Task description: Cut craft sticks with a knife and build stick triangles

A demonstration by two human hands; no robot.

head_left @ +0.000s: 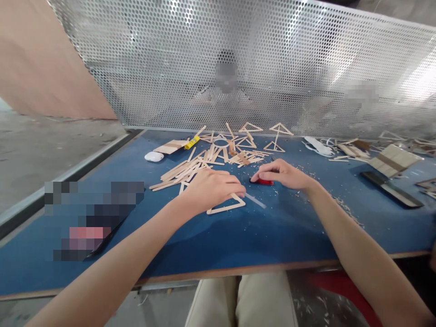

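Head view looks down at a blue bench [279, 227] with two bare arms reaching out over it. Left hand [209, 188] lies palm down with its fingers curled on a triangle made of flat wooden sticks [227, 207]. It presses the triangle onto the bench, and only the near side and one corner of the triangle peek out. A thin clear stick [255, 200] pokes out just past the left fingertips; I cannot tell if the hand is holding it. Right hand [281, 173] rests on the bench close by, with its fingers bent over a small red tool [262, 181]. The fingertips touch the tool and seem to pinch it.

Behind both hands lies a big pile of loose wooden sticks [190, 168]. More stick triangles [277, 136] stand farther back by a shiny metal screen full of little holes [238, 63]. A small white case [154, 156] sits to the left of the pile. Wood bits are scattered on the bench near the right arm.
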